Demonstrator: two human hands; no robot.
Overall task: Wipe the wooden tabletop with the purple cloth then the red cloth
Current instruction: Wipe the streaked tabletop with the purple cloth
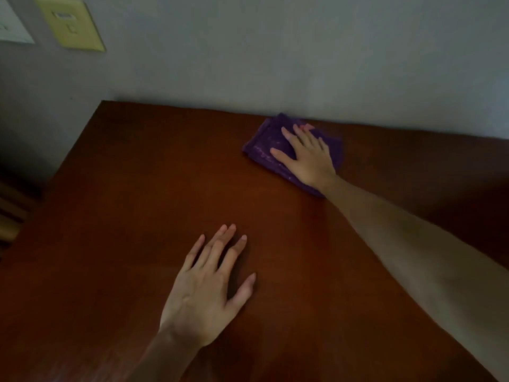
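Fingers (287, 133) flat atop purple cloth (264, 146) — right hand (308, 158).

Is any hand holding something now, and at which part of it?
Nothing is gripped. The right hand presses flat, fingers straight, on top of the purple cloth near the wall. The left hand rests flat on the bare wooden tabletop.

Left hand (205, 293): flat, palm down, fingers straight and slightly spread, pressed on the table (137, 194) near its front | Right hand (308, 157): arm stretched toward the table's far edge, palm down, fingers spread flat on the purple cloth (264, 146).
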